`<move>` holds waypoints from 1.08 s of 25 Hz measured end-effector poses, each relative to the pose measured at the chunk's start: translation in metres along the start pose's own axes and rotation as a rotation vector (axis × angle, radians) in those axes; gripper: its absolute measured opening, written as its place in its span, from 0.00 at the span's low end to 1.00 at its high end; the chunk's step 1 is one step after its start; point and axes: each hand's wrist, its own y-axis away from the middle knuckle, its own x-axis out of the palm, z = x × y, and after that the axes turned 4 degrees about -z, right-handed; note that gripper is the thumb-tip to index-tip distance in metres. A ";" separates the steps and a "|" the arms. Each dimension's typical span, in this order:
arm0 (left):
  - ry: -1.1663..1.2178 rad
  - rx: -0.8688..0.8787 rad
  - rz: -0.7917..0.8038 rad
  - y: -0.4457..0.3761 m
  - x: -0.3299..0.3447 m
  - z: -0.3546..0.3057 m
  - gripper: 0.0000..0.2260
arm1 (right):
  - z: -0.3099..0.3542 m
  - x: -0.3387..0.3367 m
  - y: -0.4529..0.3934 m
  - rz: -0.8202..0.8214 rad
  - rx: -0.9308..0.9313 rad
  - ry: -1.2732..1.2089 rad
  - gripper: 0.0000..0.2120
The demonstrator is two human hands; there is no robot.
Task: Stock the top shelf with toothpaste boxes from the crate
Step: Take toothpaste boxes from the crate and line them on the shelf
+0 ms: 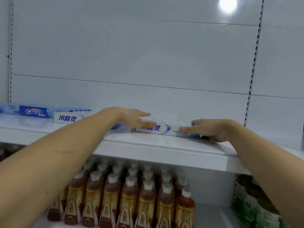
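A white toothpaste box with blue lettering (166,129) lies lengthwise on the white top shelf (148,145). My left hand (133,118) rests on its left end with straight fingers. My right hand (209,130) lies against its right end, fingers stretched along the front and thumb behind it. Left of these lie another white box of the same kind (65,118) and a blue Crest box (31,111) further back. The crate is out of sight.
The shelf below holds rows of brown tea bottles with white caps (131,198), and green-labelled bottles (256,208) stand at the right. A white back panel (131,55) rises behind the top shelf, with slotted uprights at both sides.
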 end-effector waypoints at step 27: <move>-0.092 -0.347 0.211 -0.008 -0.038 0.070 0.48 | 0.081 0.028 -0.032 -0.569 0.258 0.146 0.10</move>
